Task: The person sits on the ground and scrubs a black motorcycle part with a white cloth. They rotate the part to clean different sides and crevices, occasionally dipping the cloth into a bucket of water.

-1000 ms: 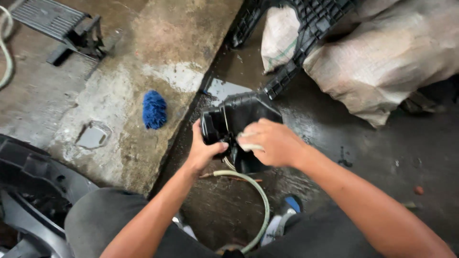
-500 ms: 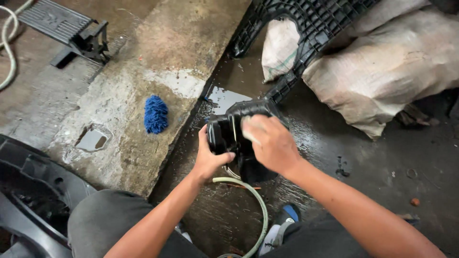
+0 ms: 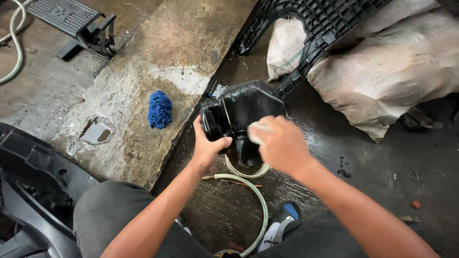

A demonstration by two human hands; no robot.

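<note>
My left hand (image 3: 206, 149) now grips the black plastic housing (image 3: 244, 112) lifted higher; right hand (image 3: 279, 143) fingers close around a pale sponge (image 3: 254, 131), rubbing.

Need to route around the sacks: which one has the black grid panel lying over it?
The small white sack, upper middle, is partly under the grid panel. The big sack lies right of it.

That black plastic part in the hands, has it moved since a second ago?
Yes. The black plastic part has been lifted up and away from the person, closer to the white sack, while the blue mitt stays put.
</note>
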